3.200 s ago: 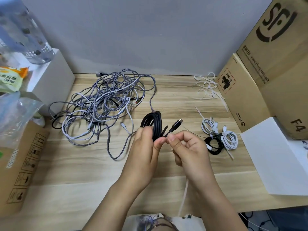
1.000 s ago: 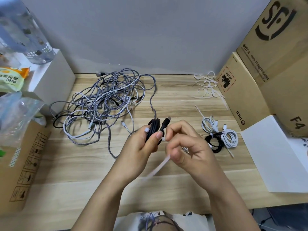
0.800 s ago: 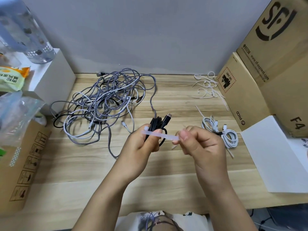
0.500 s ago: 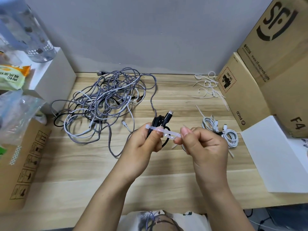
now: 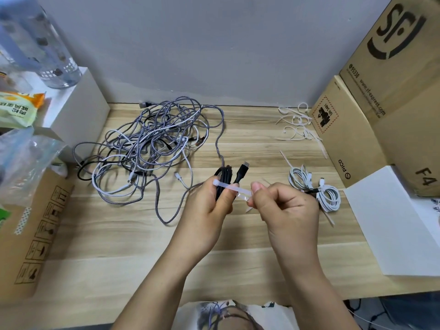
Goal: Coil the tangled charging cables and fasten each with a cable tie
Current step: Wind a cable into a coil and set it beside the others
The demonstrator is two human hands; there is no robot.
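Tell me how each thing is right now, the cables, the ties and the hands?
black cable: coiled, gripped by left hand
cable tie: around coil, pinched by right hand
tangled cables: still knotted
white coils: already tied
spare ties: loose

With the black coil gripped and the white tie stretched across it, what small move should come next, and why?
Probably thread the tie's free end through its head and pull snug. The left hand grips the black coiled cable, the white cable tie lies across it, and the right hand pinches its other end; no closed loop shows yet.
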